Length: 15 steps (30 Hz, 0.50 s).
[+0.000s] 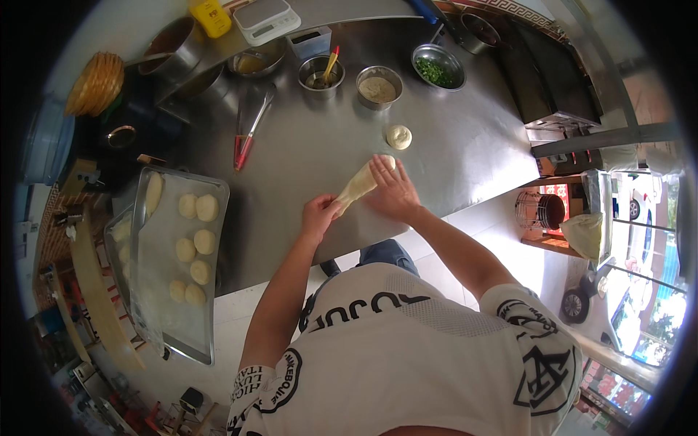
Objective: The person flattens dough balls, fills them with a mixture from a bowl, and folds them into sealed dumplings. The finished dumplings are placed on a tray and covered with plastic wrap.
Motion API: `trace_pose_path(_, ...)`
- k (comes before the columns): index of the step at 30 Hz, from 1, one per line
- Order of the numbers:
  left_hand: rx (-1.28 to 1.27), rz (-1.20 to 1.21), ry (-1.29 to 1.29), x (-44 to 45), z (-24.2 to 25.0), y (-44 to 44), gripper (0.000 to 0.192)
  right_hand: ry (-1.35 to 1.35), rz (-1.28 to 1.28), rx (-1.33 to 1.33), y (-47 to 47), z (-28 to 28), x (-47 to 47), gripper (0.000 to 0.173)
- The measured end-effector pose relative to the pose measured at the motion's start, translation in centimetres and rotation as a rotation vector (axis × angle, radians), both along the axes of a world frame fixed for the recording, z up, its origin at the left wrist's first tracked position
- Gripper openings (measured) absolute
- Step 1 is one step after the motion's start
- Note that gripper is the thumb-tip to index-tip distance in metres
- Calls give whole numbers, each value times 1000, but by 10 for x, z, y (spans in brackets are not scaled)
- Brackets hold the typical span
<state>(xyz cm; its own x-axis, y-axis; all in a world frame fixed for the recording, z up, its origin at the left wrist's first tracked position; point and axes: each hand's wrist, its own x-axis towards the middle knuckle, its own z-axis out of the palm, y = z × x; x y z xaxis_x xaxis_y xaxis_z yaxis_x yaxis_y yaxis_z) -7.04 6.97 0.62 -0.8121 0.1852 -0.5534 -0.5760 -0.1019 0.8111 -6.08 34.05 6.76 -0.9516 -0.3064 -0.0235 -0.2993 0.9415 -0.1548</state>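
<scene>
A long, flattened strip of dough [359,182] lies slantwise over the steel worktop, between both hands. My left hand [322,214] pinches its narrow near end between thumb and fingers. Flat on the far end rests my right hand [393,188], its fingers extended and partly covering the dough. A round piece of dough [399,137] sits on the worktop just beyond my right hand. Farther back stand a steel bowl of pale flour-like powder [378,90], a steel bowl with a red-and-yellow brush [320,79] and a steel bowl of chopped greens [434,71].
Red-handled tongs [248,144] lie on the steel worktop [294,147]. At the left, a lined metal tray [218,240] holds several dough balls [204,241] and a longer dough piece [154,193]. A digital scale [267,22] and a yellow bottle [210,18] stand on the back shelf.
</scene>
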Motion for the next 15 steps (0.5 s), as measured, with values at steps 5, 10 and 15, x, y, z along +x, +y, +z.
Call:
trace_pose_path(5, -152, -91, 150, -2, 1, 15, 18, -248, -119, -113, 9, 31, -58, 95)
trace_pose_path(10, -73, -6, 201, -6, 4, 24, 28, 201, 97, -268, -36, 46, -217, 101)
trace_pose_path(15, 0, -6, 123, -6, 11, 26, 38, -23, 153, 22, -96, 15, -334, 101)
